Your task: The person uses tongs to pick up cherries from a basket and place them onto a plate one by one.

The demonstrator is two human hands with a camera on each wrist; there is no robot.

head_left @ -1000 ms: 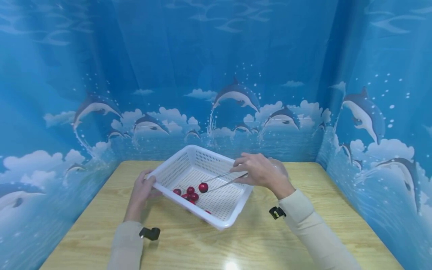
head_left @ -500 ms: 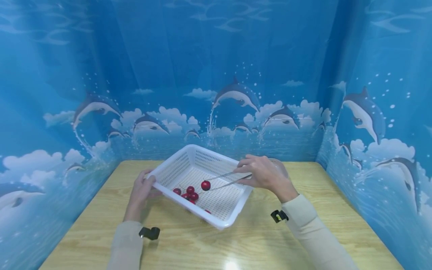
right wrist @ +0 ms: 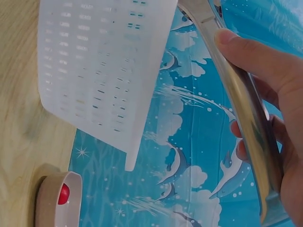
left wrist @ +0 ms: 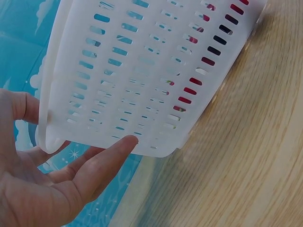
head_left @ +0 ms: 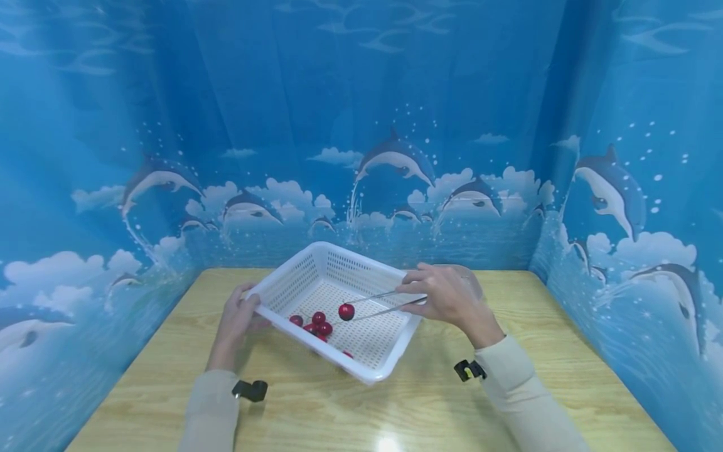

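Observation:
At the left corner of a white perforated plastic basket (head_left: 361, 276), my left hand (head_left: 234, 320) grips the rim; in the left wrist view that hand (left wrist: 71, 184) has a fingertip against the basket's outer wall. The basket is turned at an angle on the table. My right hand (head_left: 446, 295) holds metal tongs (right wrist: 239, 94) that reach over the right rim. Between the tongs' tips is one dark red cherry (head_left: 346, 312), raised above the basket floor. Several other cherries (head_left: 319, 328) lie along the basket's near side, partly hidden by its front wall.
Behind my right hand stands a pale pinkish container (head_left: 469, 279), mostly covered by that hand; the right wrist view shows a red cherry (right wrist: 63, 194) inside it. The wooden table (head_left: 316, 408) is enclosed by a blue dolphin-print curtain (head_left: 361, 125) at the back and sides.
The tongs, the cherry between their tips and my right hand have shifted slightly to the right. My left hand and the basket have stayed in place.

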